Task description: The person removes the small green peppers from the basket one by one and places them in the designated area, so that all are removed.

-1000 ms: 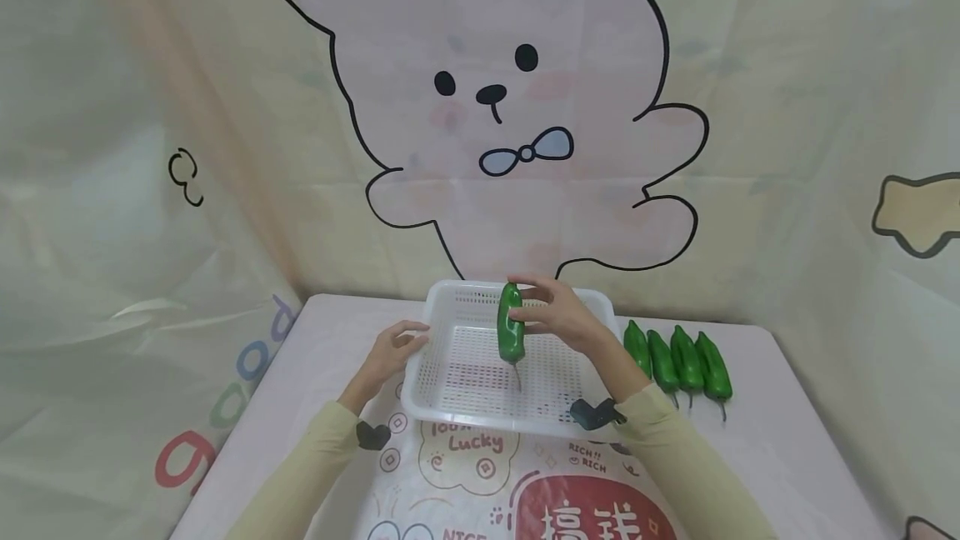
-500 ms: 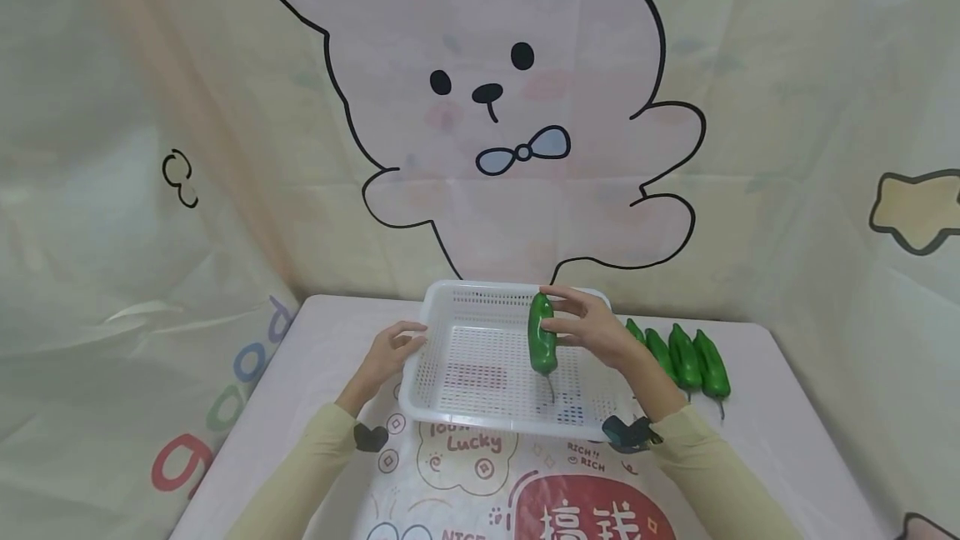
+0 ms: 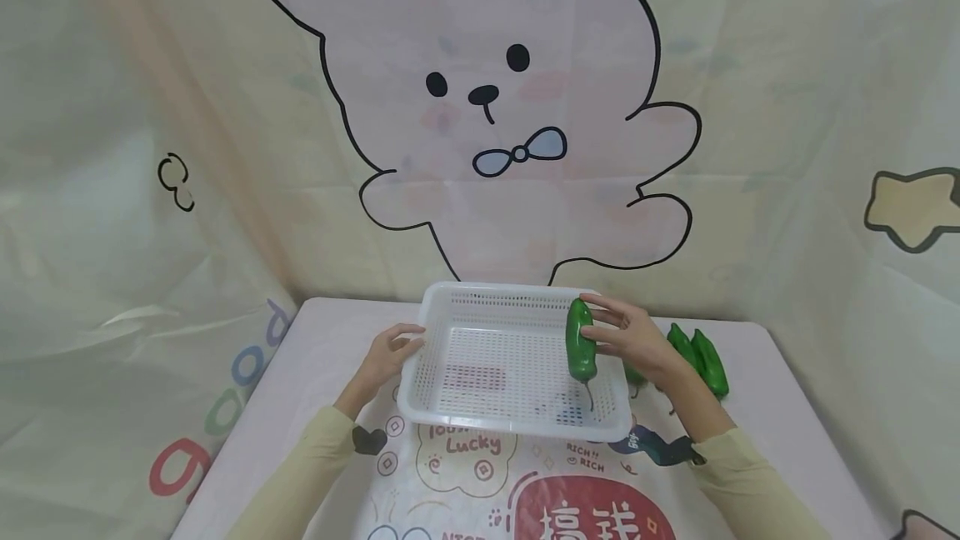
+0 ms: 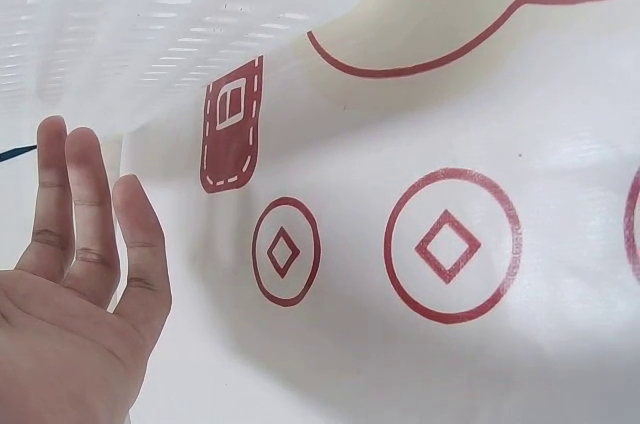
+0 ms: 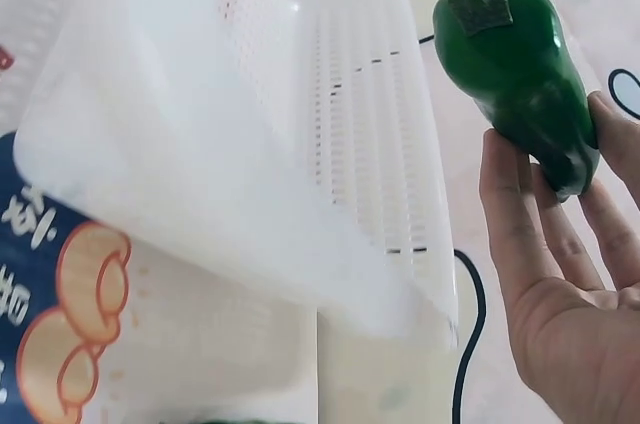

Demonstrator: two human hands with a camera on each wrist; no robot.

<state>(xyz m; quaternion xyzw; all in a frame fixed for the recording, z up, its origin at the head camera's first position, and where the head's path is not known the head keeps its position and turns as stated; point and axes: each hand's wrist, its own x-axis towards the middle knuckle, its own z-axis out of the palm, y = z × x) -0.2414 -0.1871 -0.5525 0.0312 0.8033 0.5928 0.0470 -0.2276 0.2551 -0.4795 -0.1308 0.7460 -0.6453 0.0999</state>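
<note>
In the head view a glossy green chili pepper (image 3: 580, 344) is held above the right end of a white plastic basket (image 3: 510, 425). My right hand (image 3: 637, 342) pinches it between thumb and fingers, its thin stem pointing down. The right wrist view shows the same pepper (image 5: 515, 54) gripped near its tip, beside the basket wall (image 5: 390, 144). At the basket's left side, my left hand (image 3: 386, 361) touches the rim. Its visible fingers are fairly straight in the left wrist view, by the slotted wall (image 4: 170, 34); the thumb is hidden there.
More green peppers (image 3: 708, 363) lie in a row on the table right of the basket, partly hidden by the right hand and forearm. A printed mat (image 3: 480, 473) lies under the basket's front. A cloth wall with a bear drawing (image 3: 495, 215) rises behind.
My right hand has moved right with the pepper, from over the basket's middle to above its right end. The left hand stays at the left rim.
</note>
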